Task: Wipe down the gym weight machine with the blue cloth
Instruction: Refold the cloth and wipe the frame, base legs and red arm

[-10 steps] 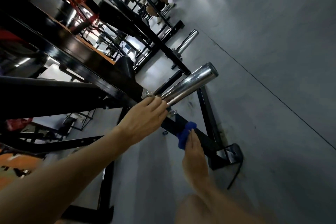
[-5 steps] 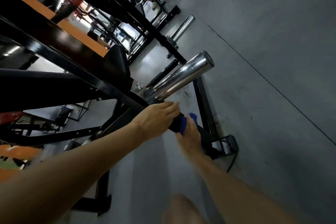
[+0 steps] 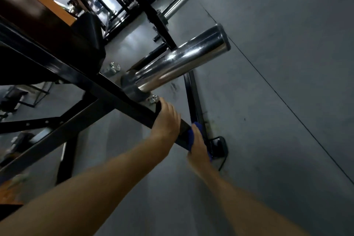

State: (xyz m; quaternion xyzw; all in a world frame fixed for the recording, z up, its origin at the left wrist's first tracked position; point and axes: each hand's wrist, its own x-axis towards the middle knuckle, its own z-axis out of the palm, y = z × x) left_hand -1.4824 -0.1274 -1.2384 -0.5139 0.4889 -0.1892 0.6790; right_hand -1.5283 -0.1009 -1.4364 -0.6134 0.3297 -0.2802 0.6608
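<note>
Two hands (image 3: 167, 120) (image 3: 198, 146), one blue cloth (image 3: 190, 136), one bar (image 3: 122, 99).

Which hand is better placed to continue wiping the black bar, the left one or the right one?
Right. The right hand already presses the cloth on the bar. The left hand only grips the bar, probably to steady it.

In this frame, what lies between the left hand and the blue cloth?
In the head view, only a short bare stretch of the black bar separates the left hand, which grips it, from the blue cloth held under the right hand.
</note>
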